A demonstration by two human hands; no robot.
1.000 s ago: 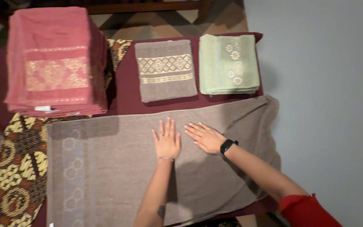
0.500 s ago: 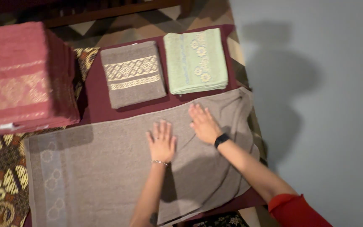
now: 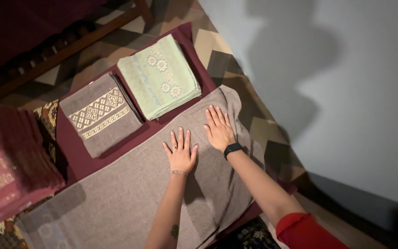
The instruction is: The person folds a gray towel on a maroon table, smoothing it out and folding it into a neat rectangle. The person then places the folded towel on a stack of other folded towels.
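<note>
Hands lie flat on a brown towel (image 3: pixel 116 198) spread over a dark red cloth (image 3: pixel 77 147). The left hand (image 3: pixel 180 154) rests palm down, fingers wide and pointing toward 12 o'clock, gripping nothing; a thin bracelet (image 3: pixel 179 173) circles its wrist. The right hand (image 3: pixel 218 129) is also flat and spread, just beside the left at its 2 o'clock, near the towel's rumpled far end; a black watch (image 3: pixel 232 149) sits on that wrist, and a red sleeve (image 3: pixel 300 230) shows at 5 o'clock. From the hands, a folded green towel (image 3: pixel 158 76) lies at 11 o'clock, just beyond the spread towel's edge. A folded brown towel with a pale woven band (image 3: pixel 100 113) sits at 10 o'clock, beside the green one. A stack of pink towels (image 3: pixel 10 166) stands at 9 o'clock, well apart.
</note>
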